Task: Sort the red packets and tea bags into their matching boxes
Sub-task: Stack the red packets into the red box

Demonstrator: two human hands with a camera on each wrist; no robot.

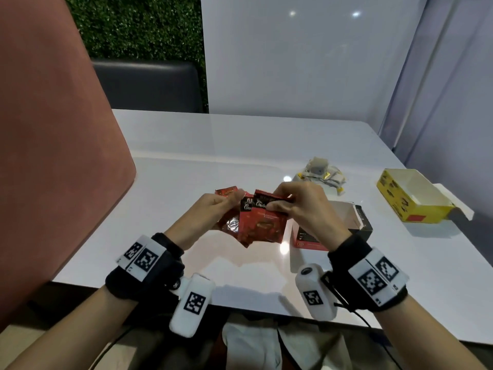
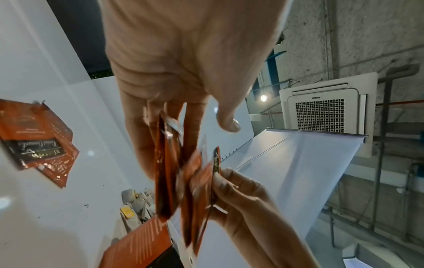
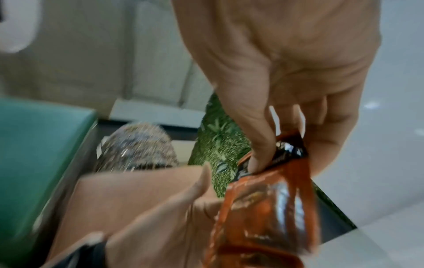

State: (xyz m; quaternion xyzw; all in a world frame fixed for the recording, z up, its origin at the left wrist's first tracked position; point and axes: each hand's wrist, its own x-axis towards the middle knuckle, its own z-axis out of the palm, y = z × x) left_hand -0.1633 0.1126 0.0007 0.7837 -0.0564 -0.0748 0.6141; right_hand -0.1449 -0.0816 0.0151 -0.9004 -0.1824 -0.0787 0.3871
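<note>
Over the middle of the white table both hands hold a fan of several red packets with black bands. My left hand grips the left ones, fingers behind them. My right hand pinches the top edge of the front packet between thumb and fingers. An open red and black box stands just right of the packets, partly hidden by my right hand. A pile of tea bags lies beyond it. An open yellow box sits at the far right.
A tall pink chair back rises at the table's left side. White partitions close the back and right. A dark seat stands past the far edge. The near table edge lies under my wrists.
</note>
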